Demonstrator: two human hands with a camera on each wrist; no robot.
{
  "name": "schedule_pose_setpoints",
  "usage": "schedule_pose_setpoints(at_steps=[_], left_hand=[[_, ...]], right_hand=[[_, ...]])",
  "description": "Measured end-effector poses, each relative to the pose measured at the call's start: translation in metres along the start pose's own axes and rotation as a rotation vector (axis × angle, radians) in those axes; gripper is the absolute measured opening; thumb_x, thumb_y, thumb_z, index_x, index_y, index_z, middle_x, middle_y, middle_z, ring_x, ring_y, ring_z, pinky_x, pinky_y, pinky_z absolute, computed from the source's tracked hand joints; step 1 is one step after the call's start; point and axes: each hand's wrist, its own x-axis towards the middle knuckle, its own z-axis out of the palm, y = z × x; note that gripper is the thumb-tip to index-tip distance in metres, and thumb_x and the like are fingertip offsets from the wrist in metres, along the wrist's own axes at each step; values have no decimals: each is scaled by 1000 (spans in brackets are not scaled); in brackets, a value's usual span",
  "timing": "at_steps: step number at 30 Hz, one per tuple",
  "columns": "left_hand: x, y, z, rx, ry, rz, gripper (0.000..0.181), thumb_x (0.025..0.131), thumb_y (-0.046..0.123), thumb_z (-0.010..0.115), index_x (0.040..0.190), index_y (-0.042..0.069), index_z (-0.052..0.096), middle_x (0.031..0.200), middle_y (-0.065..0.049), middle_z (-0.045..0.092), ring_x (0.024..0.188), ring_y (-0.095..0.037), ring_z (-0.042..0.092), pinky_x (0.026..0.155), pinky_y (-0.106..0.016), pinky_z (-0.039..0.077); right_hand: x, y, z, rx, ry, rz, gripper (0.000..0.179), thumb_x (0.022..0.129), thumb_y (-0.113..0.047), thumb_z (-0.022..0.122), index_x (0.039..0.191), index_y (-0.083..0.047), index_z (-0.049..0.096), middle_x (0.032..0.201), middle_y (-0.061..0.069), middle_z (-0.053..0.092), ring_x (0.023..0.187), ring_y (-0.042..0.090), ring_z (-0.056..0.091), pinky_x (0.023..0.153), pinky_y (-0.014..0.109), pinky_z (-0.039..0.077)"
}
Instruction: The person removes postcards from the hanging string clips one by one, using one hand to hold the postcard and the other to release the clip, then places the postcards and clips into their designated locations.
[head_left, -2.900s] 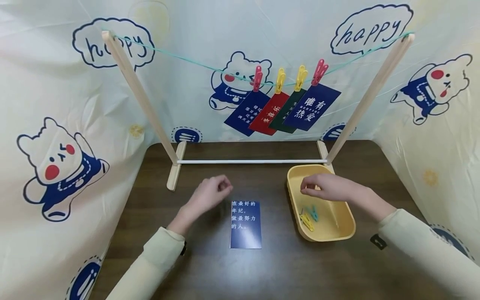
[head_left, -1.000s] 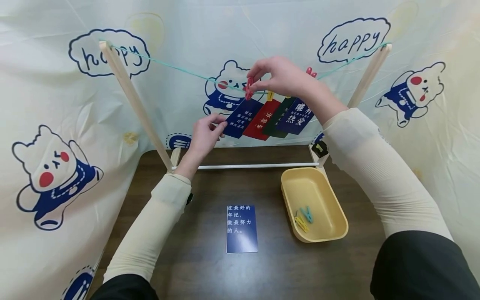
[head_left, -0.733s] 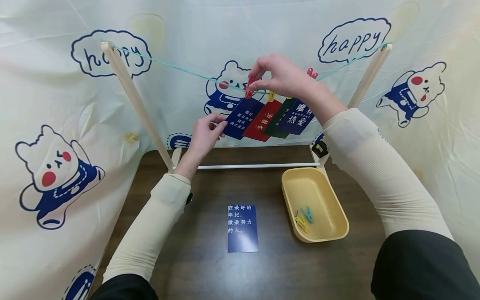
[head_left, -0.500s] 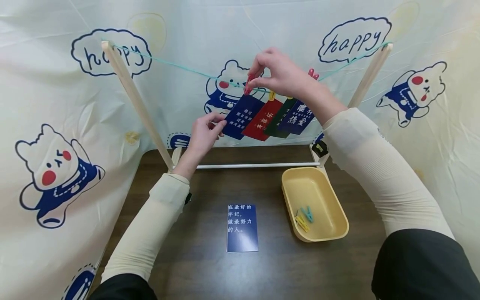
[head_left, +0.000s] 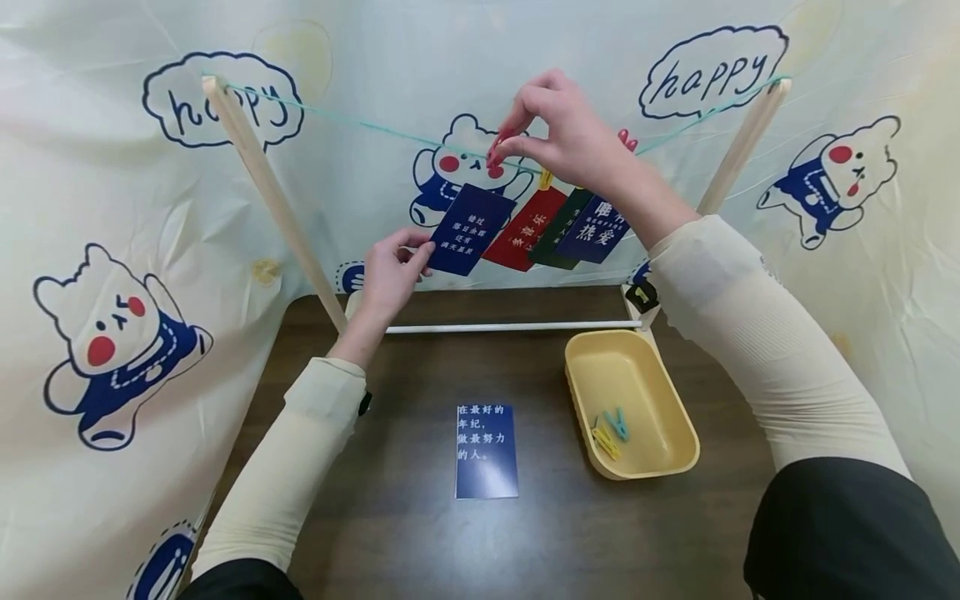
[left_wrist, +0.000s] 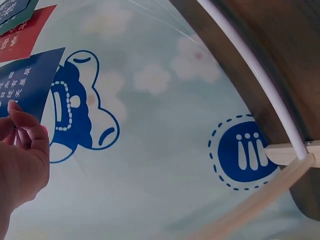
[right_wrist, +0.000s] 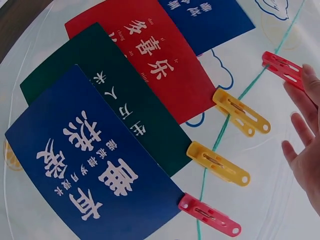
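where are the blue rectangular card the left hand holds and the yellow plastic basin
Blue rectangular card (head_left: pixel 472 229) in the left hand (head_left: pixel 392 271): head view, middle of its printed face.
Yellow plastic basin (head_left: pixel 660 421): head view, bare inner floor.

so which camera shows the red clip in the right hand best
The right wrist view: most of the red clip is clear of the right hand, and it looks larger. In the head view it is small and partly covered; the left wrist view does not show it.

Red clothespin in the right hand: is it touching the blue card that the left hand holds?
Apart. The right wrist view shows pale cloth between the red clothespin and the nearest corner of the blue card.
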Motion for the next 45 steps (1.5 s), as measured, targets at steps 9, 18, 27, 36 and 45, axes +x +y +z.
schedule_pose_setpoints(at_steps=[9, 18, 27, 36, 45], left_hand=[[-14, 0, -9, -72, 69, 62, 20, 102, 15, 68, 112, -1, 73, 101, -17, 72, 62, -16, 63, 57, -19, 49], [-37, 0, 0, -101, 52, 44, 21, 101, 20, 70, 112, 2, 74, 98, -12, 71, 56, -10, 56, 53, -21, 46], [-64, -20, 19, -62, -31, 16, 16, 100, 13, 70, 110, 1, 75, 91, -15, 71, 66, -15, 53, 55, -19, 41], [-96, -35, 33, 27, -296, -136, 10, 101, 11, 68, 105, 4, 72, 88, -11, 72, 58, -32, 64, 50, -27, 50], [-118, -45, 39, 61, -525, -300, 10, 102, 9, 63, 100, 2, 70, 78, -11, 71, 52, -20, 69, 55, -38, 60]], right_hand=[[-6, 1, -1, 0, 58, -15, 28, 100, -30, 71, 114, -6, 72, 128, 7, 60, 126, 12, 46, 102, 20, 44], [-16, 0, -1, 8, 55, -19, 31, 99, -30, 73, 117, -5, 71, 125, 10, 61, 125, 15, 47, 102, 23, 43], [-44, 10, 8, 58, 12, -44, 30, 96, -26, 77, 114, -3, 71, 119, 10, 67, 113, 18, 49, 95, 36, 48], [-86, 31, 37, 103, -88, -43, 31, 88, -19, 86, 111, -3, 72, 112, 13, 70, 115, 26, 52, 92, 44, 46], [-125, 53, 58, 127, -206, 6, 25, 88, -19, 85, 107, -6, 73, 110, 9, 70, 112, 24, 54, 92, 45, 49]])
